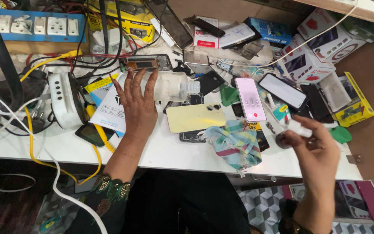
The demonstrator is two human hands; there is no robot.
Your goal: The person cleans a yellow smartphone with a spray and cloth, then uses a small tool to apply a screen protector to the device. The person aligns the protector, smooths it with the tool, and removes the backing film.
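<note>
Nearest to me, my right hand (314, 147) hangs over the worktop's (174, 151) near edge toward its right corner, fingers curled shut around a small white piece (298, 128), thumb pressing it from below. What the piece is, I cannot tell. My left hand (138, 104) lies further in, left of the middle, palm down with fingers spread and open, fingertips resting on a clear plastic bottle (176, 86) that lies on its side, cap pointing right. Just in front of the bottle sits a yellow phone (193, 118) face down, and beside that a checked cloth (237, 145) bunched at the near edge. Between the cloth and my right hand is a small dark round thing (282, 141), too blurred to identify. A lit phone (250, 99) lies beyond the cloth, well apart from both hands. Toward the far right corner stand shut white cartons (312, 58); their contents are hidden.
</note>
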